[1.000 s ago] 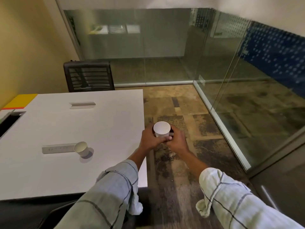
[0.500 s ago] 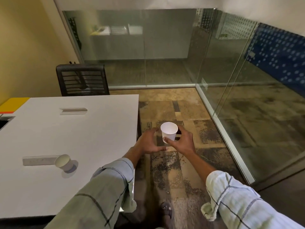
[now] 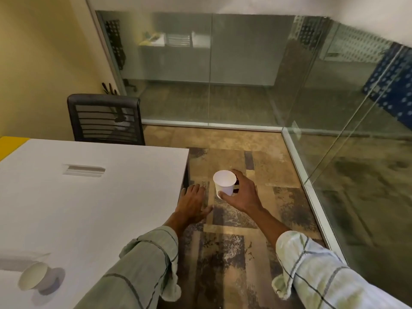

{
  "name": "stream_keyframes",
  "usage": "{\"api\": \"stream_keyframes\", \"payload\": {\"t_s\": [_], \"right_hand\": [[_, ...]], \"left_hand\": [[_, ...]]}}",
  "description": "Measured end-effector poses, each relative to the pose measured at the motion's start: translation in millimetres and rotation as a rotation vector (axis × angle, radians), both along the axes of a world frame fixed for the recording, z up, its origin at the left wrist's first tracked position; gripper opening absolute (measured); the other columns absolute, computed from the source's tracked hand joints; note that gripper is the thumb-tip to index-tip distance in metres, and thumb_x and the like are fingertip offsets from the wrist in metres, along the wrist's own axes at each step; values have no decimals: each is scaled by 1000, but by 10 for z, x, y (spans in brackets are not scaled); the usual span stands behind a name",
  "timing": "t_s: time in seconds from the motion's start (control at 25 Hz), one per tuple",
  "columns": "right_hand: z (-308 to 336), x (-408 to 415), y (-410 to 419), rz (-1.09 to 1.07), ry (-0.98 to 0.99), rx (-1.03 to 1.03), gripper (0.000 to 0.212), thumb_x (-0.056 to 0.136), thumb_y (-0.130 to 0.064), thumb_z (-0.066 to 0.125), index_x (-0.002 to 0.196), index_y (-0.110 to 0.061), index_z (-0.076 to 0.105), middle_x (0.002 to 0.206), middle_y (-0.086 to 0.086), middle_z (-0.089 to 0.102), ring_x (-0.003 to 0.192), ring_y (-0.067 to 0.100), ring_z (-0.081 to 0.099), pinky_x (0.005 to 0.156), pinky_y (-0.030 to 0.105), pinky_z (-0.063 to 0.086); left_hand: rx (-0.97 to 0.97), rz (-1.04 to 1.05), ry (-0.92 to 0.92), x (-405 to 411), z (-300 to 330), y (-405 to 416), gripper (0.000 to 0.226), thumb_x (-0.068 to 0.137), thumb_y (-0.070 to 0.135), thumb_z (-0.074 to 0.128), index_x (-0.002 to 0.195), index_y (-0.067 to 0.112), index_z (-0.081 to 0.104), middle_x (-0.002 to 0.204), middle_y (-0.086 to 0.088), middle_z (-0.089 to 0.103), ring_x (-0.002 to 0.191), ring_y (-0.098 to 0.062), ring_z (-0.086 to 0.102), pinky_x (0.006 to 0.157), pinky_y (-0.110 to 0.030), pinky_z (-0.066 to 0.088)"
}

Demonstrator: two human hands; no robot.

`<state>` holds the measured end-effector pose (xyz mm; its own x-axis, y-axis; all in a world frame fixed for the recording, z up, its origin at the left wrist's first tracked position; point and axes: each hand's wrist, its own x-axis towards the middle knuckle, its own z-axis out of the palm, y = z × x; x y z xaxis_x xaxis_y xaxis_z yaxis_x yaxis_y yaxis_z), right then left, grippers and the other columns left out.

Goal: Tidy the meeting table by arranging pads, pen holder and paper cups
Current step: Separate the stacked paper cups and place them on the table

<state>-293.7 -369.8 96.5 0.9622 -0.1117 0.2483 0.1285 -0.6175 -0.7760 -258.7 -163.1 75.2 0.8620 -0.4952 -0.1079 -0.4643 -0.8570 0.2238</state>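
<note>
- Left hand (image 3: 193, 204): withdrawn from the paper cup since a second ago, when both hands clasped it; now flat and open, fingers spread, at the near corner edge of the table (image 3: 93, 197).
- Right hand (image 3: 242, 195): sole grip on the white paper cup (image 3: 224, 183), thumb in front, fingers behind.
- Paper cup: upright, mouth open upward, held over the patterned floor (image 3: 225, 253), just beside the table's edge.
- Second cup (image 3: 33, 279): on its side on the tabletop, near left, touching a blurred white strip (image 3: 13, 263).
- Black chair (image 3: 104, 119): at the far side of the table.
</note>
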Motion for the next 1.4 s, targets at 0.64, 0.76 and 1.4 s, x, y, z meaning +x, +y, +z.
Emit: {"api": "stream_keyframes", "payload": {"t_s": [0.64, 0.76, 1.4], "right_hand": [[120, 3744, -806, 480, -103, -21, 75, 63, -41, 86, 129, -21, 55, 117, -3, 67, 97, 7, 60, 70, 28, 60], [340, 4400, -750, 544, -122, 20, 73, 64, -41, 85, 128, -23, 55, 116, -5, 66, 97, 8, 60, 68, 21, 57], [831, 7973, 800, 979, -292, -17, 73, 64, -39, 84, 128, -18, 55, 116, -2, 66, 100, 15, 62, 79, 37, 58]], "left_hand": [[73, 473, -93, 2750, 69, -608, 70, 92, 64, 36, 142, 15, 37, 150, -9, 41, 133, -29, 40, 112, -45, 31], [52, 511, -184, 3229, 265, -650, 70, 91, 65, 37, 137, 13, 42, 143, -9, 45, 124, -29, 45, 107, -43, 37], [7, 1264, -450, 6059, 687, 570, 73, 97, 59, 30, 146, 6, 32, 155, -18, 32, 143, -33, 29, 116, -54, 25]]}}
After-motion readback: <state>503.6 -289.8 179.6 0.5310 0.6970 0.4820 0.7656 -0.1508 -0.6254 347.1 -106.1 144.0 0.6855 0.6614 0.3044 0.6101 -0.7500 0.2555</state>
